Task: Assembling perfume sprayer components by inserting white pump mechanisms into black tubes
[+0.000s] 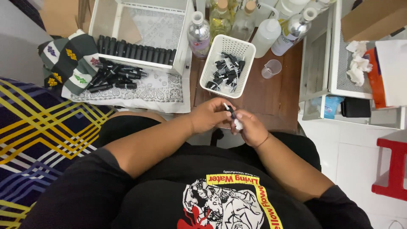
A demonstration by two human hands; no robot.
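Landmark: white perforated basket point(212, 59), standing on the brown wooden table point(275, 93).

Item 1. Small black spray bottle point(231, 112). Held between both hands, just on the near side of the basket, over the table's near edge. Its long axis runs on a slant, dark upper end toward the basket, pale lower end point(238, 125) toward the person's body.

Item 2. Left hand point(207, 115). Fingers closed around the bottle's upper, dark end, thumb side toward the basket. It lies on the left of the bottle and is the hand nearer the basket.

Item 3. Right hand point(251, 129). Fingers curled on the bottle's lower, pale end, gripping from the right and a little nearer the body. The two hands nearly touch across the bottle.

Item 4. Basket contents: loose black spray heads point(227, 70), heaped.

Item 5. Left of the basket: a white open crate point(182, 42) with a row of black tubes point(135, 51) along its front; more black tubes point(114, 76) lie loose on a patterned white cloth point(161, 91).

Item 6. Beyond the basket: clear and white bottles point(237, 21), upright, close together.

Item 7. Right of the basket: a small clear measuring cup point(271, 68), just beside it; farther right, a white wire shelf point(339, 63).
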